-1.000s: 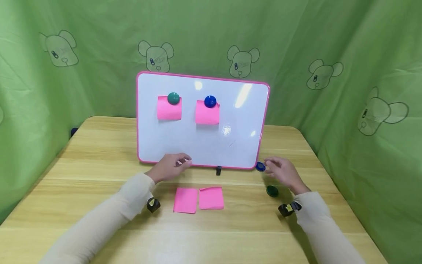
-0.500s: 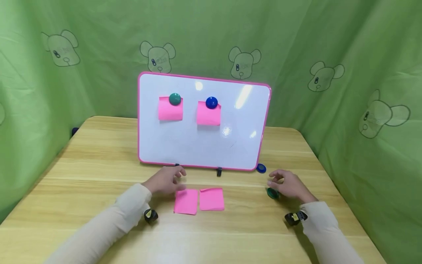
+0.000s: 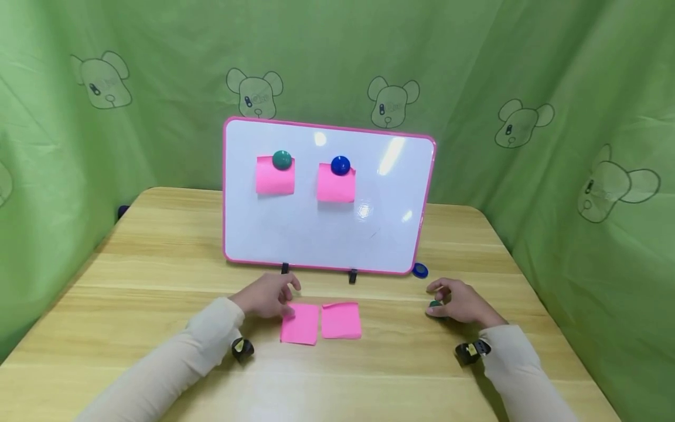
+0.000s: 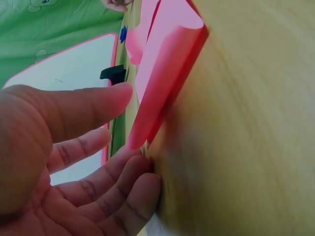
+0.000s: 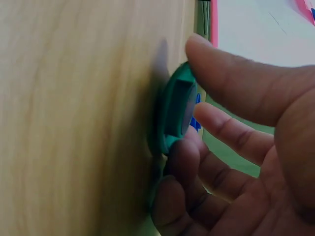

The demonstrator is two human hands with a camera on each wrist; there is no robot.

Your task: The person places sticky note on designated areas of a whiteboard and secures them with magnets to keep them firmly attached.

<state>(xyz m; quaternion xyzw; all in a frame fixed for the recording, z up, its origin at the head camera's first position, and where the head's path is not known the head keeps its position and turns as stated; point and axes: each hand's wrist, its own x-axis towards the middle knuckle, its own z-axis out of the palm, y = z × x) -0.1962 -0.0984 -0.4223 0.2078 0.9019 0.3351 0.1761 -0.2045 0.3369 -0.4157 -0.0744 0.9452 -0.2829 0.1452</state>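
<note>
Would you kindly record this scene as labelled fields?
Left hand: thumb and fingers apart at the left loose note
Right hand: at the loose green magnet; grip unclear
Whiteboard: standing on the table
Left pinned note: pink, under a green magnet
Right pinned note: pink, under a blue magnet
Right loose note: pink, on the table
Loose blue magnet: near the board's lower right corner

Board (image 3: 316, 234) on table (image 3: 401, 392), curtain (image 3: 327, 47) behind | on board: left note (image 3: 273, 180), right note (image 3: 336, 189) (a magnet (image 3: 340, 165) on each) | before it: two loose notes (image 3: 341, 322) side by side | right: rear magnet (image 3: 420, 271) by board corner, nearer magnet (image 5: 171, 110)
</note>
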